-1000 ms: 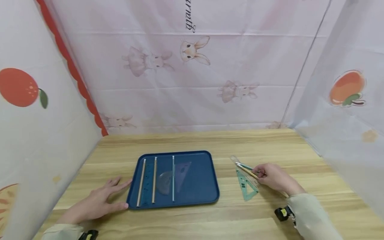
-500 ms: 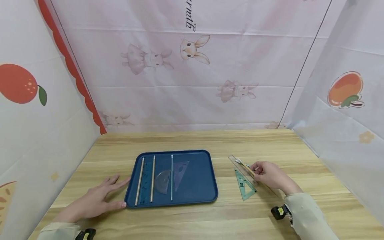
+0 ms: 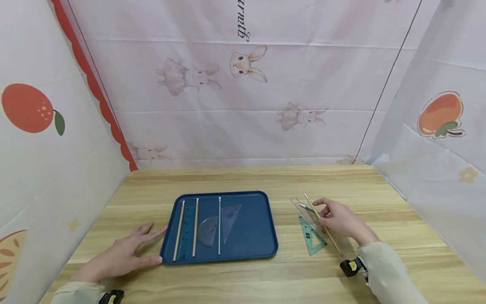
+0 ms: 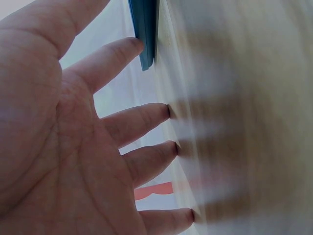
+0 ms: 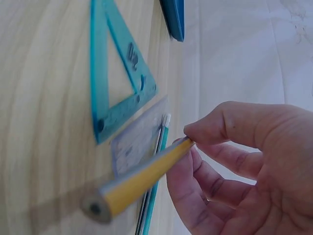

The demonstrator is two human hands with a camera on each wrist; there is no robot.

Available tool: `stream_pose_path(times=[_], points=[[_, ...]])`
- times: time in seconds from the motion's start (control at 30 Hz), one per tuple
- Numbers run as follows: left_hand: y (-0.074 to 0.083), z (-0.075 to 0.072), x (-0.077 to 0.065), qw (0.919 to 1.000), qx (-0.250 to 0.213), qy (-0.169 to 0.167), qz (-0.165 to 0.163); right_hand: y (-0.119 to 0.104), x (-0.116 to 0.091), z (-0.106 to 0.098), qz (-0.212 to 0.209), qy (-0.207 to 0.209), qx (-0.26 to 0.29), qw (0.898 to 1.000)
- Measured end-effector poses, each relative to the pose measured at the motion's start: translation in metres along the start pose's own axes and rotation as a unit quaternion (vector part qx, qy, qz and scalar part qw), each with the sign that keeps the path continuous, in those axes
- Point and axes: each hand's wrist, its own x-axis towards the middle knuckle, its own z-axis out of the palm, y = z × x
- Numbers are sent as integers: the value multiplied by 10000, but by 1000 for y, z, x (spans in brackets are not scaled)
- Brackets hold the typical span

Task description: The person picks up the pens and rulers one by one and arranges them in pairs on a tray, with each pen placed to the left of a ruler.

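In the right hand (image 3: 341, 218), a pinched pencil (image 5: 142, 186) seems mid-pickup, likely needing a leftward carry, the left hand (image 3: 123, 255) spread.

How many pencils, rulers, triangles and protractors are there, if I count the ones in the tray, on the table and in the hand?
Pencils: 5
Rulers: 2
Triangles: 2
Protractor: 1
Total: 10
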Motion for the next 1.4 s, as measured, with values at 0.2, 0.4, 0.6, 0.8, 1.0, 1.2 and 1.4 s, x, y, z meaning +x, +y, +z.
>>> stream_pose_path(times=[0.2,0.4,0.6,0.8,1.0,1.2,1.4], points=[[1,0,1,10000,-27,-37,28,-7,5,3,71,-53,255,9996],[1,0,2,9999,-39,-107,-60,-14,10,7,79,-99,454,9989],[1,1,2,9999,-39,-134,-88,-22,16,13,19,-145,741,9971],[1,0,2,9998,-64,-127,-102,-33,22,18,-74,-132,823,9965],[1,0,2,9998,-38,-132,-140,-42,31,23,9,-185,972,9951],[0,0,1,9998,-23,-121,-123,-51,38,29,64,-286,1148,9930],[2,-1,0,9999,-54,-92,-93,-59,45,36,20,-306,1244,9918]])
